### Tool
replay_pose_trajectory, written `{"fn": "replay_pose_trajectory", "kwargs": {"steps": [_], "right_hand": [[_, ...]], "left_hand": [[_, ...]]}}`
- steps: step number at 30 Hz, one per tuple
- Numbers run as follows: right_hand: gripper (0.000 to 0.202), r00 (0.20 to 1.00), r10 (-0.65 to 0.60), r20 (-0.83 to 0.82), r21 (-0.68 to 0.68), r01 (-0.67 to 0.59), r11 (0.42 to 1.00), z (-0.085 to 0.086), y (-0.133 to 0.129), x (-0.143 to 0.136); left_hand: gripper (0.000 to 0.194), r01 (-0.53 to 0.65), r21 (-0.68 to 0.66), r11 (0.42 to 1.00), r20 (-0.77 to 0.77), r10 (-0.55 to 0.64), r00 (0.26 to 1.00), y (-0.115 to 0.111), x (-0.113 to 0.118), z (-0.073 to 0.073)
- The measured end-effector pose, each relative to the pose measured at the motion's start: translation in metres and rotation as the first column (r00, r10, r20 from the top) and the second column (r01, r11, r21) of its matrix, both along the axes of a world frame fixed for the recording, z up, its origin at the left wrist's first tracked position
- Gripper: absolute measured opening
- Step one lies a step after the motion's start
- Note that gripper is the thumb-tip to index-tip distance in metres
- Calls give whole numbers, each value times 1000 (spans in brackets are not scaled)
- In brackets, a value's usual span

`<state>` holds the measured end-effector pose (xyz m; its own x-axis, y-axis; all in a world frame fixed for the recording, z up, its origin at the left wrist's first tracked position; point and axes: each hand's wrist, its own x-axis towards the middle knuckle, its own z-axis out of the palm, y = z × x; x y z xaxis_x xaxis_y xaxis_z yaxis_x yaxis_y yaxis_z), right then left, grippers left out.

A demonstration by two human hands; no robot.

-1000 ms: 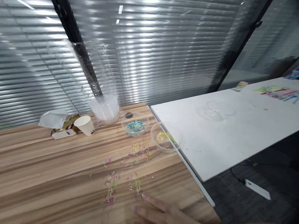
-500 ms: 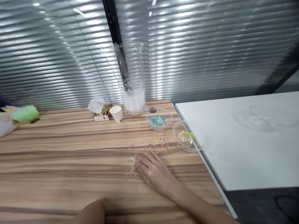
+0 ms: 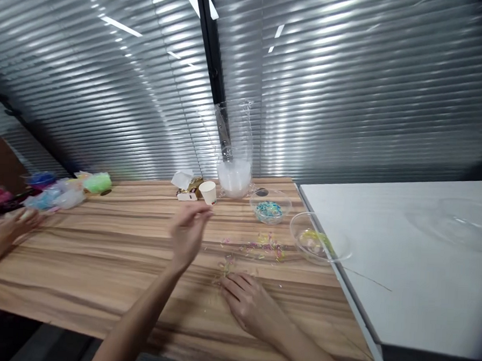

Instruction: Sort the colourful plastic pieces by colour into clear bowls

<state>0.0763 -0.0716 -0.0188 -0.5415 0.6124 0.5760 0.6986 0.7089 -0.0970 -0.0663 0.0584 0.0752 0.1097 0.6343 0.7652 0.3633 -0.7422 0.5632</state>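
Note:
My right hand [image 3: 248, 302] rests on the wooden tabletop, palm down with the fingers stretched out. Its fingertips touch the near end of a scatter of small pink and yellow beads [image 3: 265, 247], and some may be hidden under it. My left hand [image 3: 187, 234] is raised over the table, left of the beads and in front of a white paper cup [image 3: 208, 192]. Motion smears its bent fingers, so I cannot tell whether they hold anything. Beyond the beads stands a clear bowl [image 3: 282, 200] with blue beads [image 3: 269, 210]; a second clear bowl [image 3: 297, 247] contains yellow-green pieces [image 3: 318, 243].
A tissue pack [image 3: 187, 191] and a clear bag with white contents [image 3: 235, 177] stand at the back. Plastic bags [image 3: 70, 193] lie at the left, near another person's hand [image 3: 18, 224]. A white table [image 3: 383, 236] adjoins on the right, holding a faint clear lid-like item [image 3: 457, 221].
My left hand has come up from the lower edge to above the table. My right hand still lies by the beads. The view has swung left, bringing another person's hand into sight.

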Motion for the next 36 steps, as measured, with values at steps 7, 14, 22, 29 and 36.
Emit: {"fn": "replay_pose_trajectory", "kwargs": {"steps": [7, 14, 22, 29, 36], "right_hand": [[20, 993, 108, 45, 85, -111, 990, 8, -13, -5], [19, 944, 130, -305, 223, -62, 973, 25, -40, -16], [35, 934, -250, -254, -85, 236, 968, 2, -50, 15], [38, 927, -363, -99, -108, 353, 930, -5, -49, 9], [56, 861, -507, 27, -168, 504, 847, -5, -49, 11]], "left_hand": [[35, 162, -309, 937, -203, -232, 951, -6, 5, -55], [42, 193, -410, 892, -333, -343, 878, 0, -21, -66], [39, 199, -386, 901, -388, -354, 851, 4, -21, -68], [50, 320, -410, 854, -571, -514, 640, -5, -16, -74], [65, 333, -439, 834, -713, -550, 436, -1, -16, -73]]}}
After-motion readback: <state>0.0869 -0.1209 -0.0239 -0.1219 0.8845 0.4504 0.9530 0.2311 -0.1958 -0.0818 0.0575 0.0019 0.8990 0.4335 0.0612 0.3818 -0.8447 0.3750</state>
